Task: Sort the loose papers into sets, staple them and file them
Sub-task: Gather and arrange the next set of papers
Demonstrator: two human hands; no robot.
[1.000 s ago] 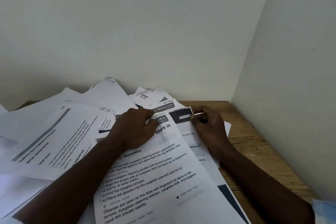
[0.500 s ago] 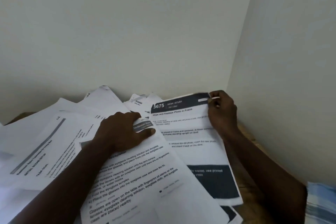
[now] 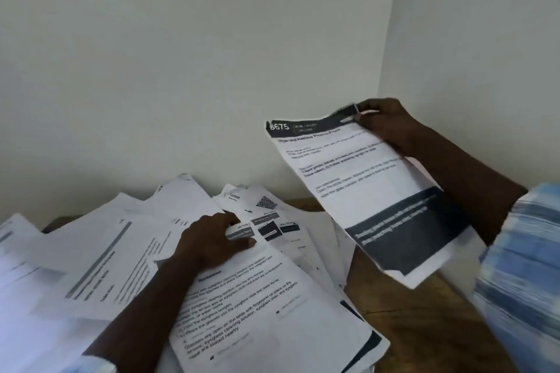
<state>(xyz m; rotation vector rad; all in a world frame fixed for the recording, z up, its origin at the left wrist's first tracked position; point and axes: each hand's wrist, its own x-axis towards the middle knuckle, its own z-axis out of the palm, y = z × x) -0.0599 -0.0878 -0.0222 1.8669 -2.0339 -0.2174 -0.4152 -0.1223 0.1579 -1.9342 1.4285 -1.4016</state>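
Right hand (image 3: pixel 385 127) pinched a dark-headed white printed sheet (image 3: pixel 357 185) aloft, likely for reading; left hand (image 3: pixel 209 242), fingers relaxed, pinned the loose white paper pile (image 3: pixel 106 251).

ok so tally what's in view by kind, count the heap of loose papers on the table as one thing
bare hands: 2, the left hand and the right hand
white printed page with a dark header band, held up: 1
heap of loose white printed papers: 1
brown wooden table: 1
total: 5
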